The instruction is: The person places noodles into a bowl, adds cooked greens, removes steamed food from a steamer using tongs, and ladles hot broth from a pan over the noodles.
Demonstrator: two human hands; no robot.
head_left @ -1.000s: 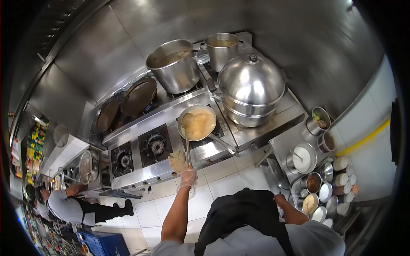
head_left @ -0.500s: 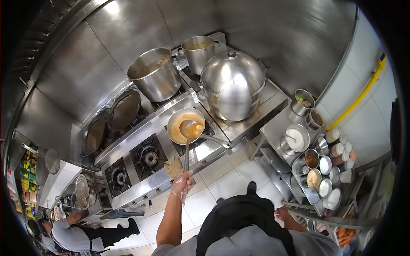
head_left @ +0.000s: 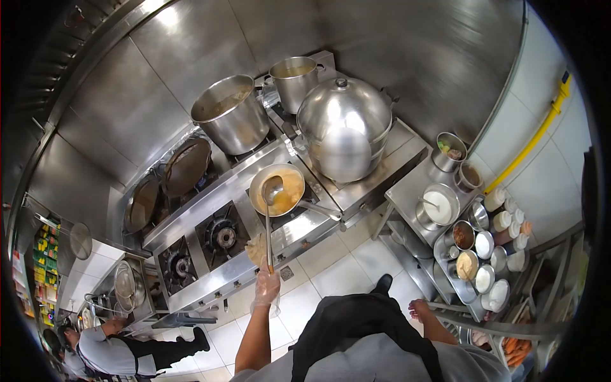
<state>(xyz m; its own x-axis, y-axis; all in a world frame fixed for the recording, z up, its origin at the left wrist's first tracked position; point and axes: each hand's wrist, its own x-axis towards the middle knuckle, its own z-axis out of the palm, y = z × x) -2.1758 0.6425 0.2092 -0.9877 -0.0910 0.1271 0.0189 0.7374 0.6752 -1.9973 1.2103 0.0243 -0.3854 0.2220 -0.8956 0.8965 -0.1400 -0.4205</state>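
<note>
My left hand (head_left: 267, 286), in a clear plastic glove, is closed around the handle of a metal ladle (head_left: 268, 229). The ladle's bowl sits inside a frying pan (head_left: 253, 191), in an orange-yellow sauce (head_left: 291, 184). That pan rests on a stove burner with its long handle pointing right. Beside the ladle handle, a crumpled beige cloth (head_left: 256, 249) lies at the stove's front edge. My right hand (head_left: 419, 310) hangs low near the metal shelf rail, bare and holding nothing visible, its fingers loosely bent and apart.
Behind the pan stand a large stockpot (head_left: 232, 124), a smaller pot (head_left: 294, 79) and a big domed steamer (head_left: 347, 130). To the right, a steel side table (head_left: 414, 191) carries sauce containers and squeeze bottles. A co-worker (head_left: 121, 350) works at lower left.
The ladle's bowl has shifted left and slightly up within the pan. My left hand has lowered and moved slightly left, and the handle tilts differently.
</note>
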